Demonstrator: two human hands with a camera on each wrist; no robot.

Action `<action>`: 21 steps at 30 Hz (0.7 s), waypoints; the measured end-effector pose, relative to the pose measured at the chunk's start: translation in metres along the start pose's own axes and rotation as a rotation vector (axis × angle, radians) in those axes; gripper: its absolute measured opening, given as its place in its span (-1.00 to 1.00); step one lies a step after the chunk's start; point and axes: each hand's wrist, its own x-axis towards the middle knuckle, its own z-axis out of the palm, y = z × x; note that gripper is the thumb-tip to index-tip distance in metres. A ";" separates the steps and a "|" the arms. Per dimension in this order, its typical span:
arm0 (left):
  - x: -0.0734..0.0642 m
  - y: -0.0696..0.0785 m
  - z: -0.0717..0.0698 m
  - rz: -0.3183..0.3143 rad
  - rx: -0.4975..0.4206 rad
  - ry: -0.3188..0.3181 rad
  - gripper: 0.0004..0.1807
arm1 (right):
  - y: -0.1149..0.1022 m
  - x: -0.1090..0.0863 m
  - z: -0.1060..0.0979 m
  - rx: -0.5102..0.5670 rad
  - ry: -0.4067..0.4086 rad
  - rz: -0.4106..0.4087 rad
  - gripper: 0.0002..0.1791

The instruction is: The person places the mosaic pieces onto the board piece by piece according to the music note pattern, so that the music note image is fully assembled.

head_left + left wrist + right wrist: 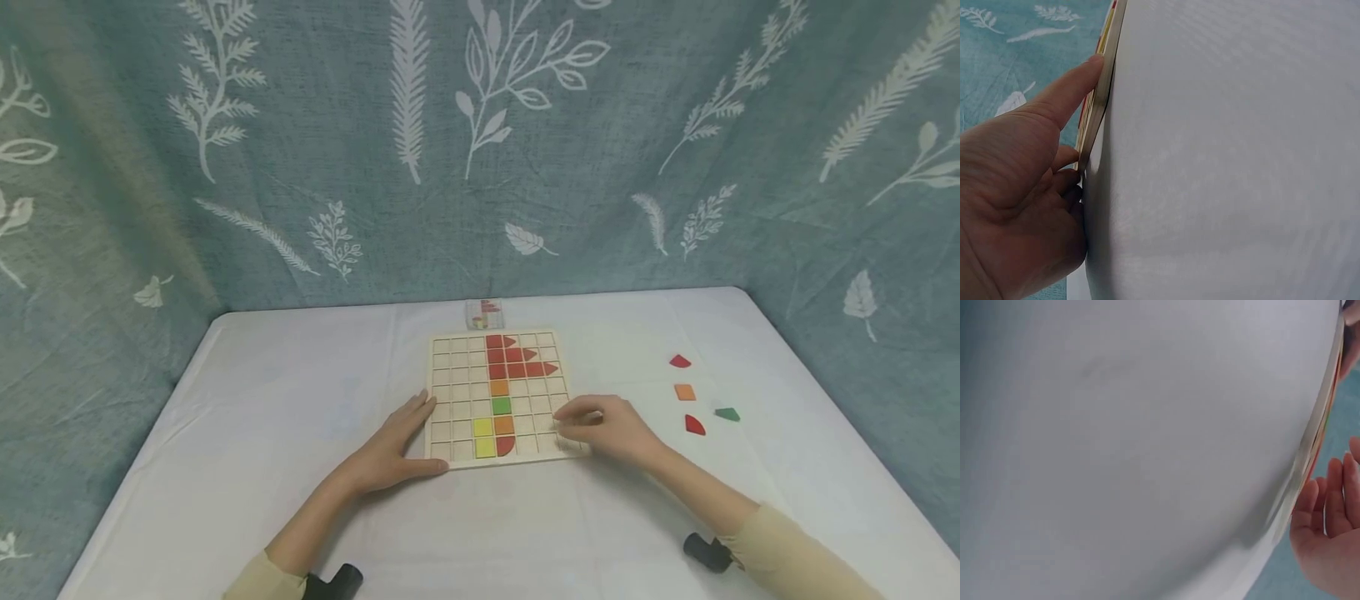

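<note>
A wooden grid board [450, 396] lies on the white table. Rows of red squares and triangles [517, 369] run along its upper middle. Below them are an orange square [498, 387], a green square [501, 406], another orange square [503, 425], two yellow squares [484, 447] and a red rounded piece [506, 445]. My left hand [390, 450] rests at the board's near left corner, thumb [1079, 84] straight against the near edge, fingers by the left edge. Above the board's right side is my right hand [611, 429], fingers loosely bent; I see no piece in it.
Right of the board lie loose pieces: a red wedge [680, 361], an orange square [684, 392], another red wedge [694, 425] and a green angled piece [727, 414]. Behind the board is a small pattern card [485, 314], close to the patterned curtain [420, 233].
</note>
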 end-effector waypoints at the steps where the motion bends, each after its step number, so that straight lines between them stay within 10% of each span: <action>1: 0.000 0.000 0.000 -0.003 0.001 0.000 0.08 | 0.004 -0.002 -0.004 -0.005 0.013 0.012 -0.80; 21: 0.002 -0.003 0.001 0.000 0.005 -0.004 0.09 | 0.084 -0.032 -0.112 -0.167 0.257 0.117 -0.58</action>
